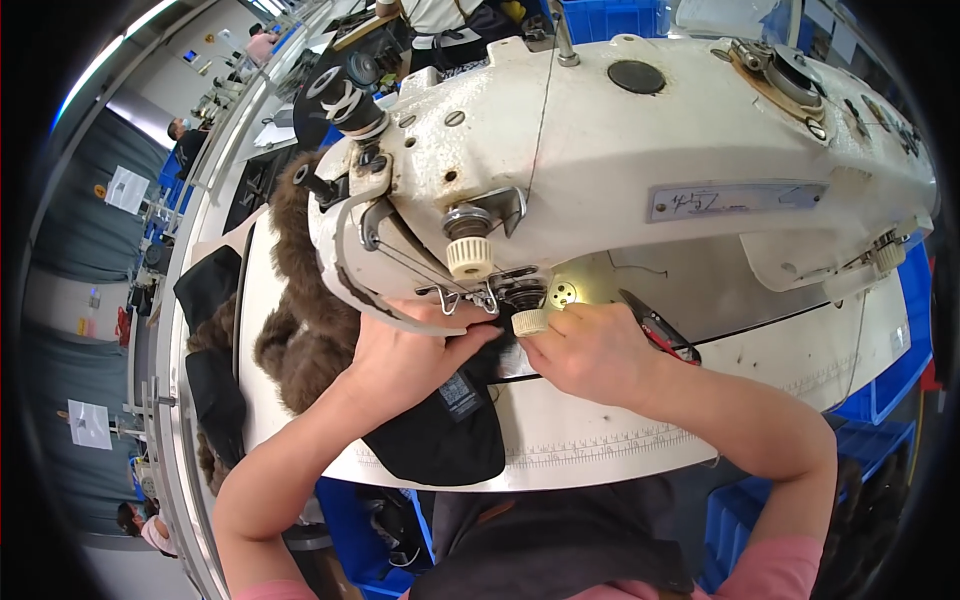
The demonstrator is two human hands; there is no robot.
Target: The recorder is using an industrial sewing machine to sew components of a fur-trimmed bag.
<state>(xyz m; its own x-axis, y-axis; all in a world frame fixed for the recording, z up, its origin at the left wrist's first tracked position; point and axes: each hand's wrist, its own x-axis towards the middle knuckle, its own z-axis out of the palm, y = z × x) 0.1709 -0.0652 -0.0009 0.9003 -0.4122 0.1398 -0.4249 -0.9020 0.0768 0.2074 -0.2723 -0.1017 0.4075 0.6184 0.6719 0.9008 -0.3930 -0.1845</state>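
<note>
A white sewing machine (590, 150) spans the view, and both my hands are at its needle area. My left hand (415, 350) is closed with thumb and fingers together on a black fabric piece (440, 435), which carries a small dark label (460, 396) and drapes over the table's front edge. Brown fur (310, 350) lies beside and behind that hand. To the right of the presser area, my right hand (595, 352) has its fingers curled in a pinch. Its fingertips are partly behind a cream knob (530, 322), so what they hold is hidden.
Red-handled snips (660, 335) lie just right of my right hand on the metal bed. A ruler scale (590, 447) runs along the table's front. More black fabric and fur hang at the left edge. Blue bins (760, 510) stand below; other people sit farther off.
</note>
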